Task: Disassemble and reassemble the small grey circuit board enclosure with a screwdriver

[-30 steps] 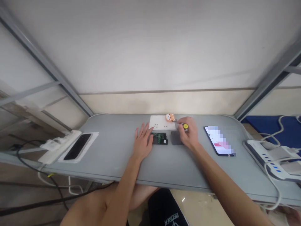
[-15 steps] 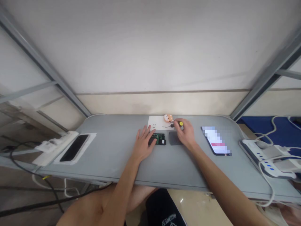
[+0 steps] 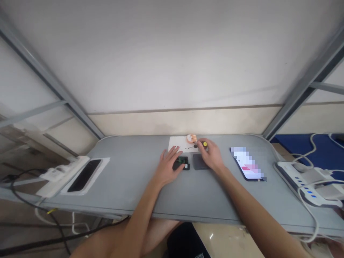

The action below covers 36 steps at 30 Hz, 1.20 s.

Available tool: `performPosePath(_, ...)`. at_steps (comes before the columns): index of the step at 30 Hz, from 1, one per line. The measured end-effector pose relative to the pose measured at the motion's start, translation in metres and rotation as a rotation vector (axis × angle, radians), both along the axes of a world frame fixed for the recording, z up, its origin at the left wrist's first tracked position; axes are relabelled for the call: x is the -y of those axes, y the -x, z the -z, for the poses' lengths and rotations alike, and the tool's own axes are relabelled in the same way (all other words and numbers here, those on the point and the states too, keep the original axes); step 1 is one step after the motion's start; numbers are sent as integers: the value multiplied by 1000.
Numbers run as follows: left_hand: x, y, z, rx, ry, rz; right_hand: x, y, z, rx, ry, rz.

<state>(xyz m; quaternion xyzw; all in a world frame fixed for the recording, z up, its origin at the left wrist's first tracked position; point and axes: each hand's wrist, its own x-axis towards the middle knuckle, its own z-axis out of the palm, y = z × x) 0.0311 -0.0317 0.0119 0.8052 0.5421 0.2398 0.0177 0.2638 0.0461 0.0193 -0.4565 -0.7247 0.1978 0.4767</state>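
Observation:
A green circuit board in a black housing (image 3: 185, 160) lies on the desk. My left hand (image 3: 167, 169) is spread over its left part, the thumb touching its near side, and hides much of it. My right hand (image 3: 213, 156) grips a small screwdriver (image 3: 205, 144) with a yellow end cap. The shaft points left over a white sheet (image 3: 176, 140), with a tiny dark bit, perhaps a screw, near its tip. Partly under my right hand lies a flat dark grey cover (image 3: 199, 162). An orange and white animal-faced object (image 3: 191, 138) sits at the sheet's far edge.
On the grey desk (image 3: 129, 172), a lit phone (image 3: 248, 165) lies to the right and a dark phone (image 3: 84, 175) on white paper to the left. Power strips stand at the right (image 3: 306, 182) and left (image 3: 61, 175) ends, with cables. A wall (image 3: 172, 123) rises behind.
My left hand has shifted right over the circuit board and covers more of it and the dark specks on the sheet. My right hand keeps its grip on the screwdriver. The view has tilted slightly.

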Motion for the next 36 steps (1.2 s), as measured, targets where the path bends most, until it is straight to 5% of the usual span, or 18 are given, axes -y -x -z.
performPosePath(7,-12,-6,2,34,37,123,-2,-5,-2,-22,-19,58)
performPosePath(24,-7,-3,17,125,50,61,7,2,-7,-410,196,81)
performPosePath(30,-10,-1,19,253,-72,-47,9,8,-8,-441,250,27)
performPosePath(36,-13,1,21,287,-218,11,13,11,-10,-454,284,11)
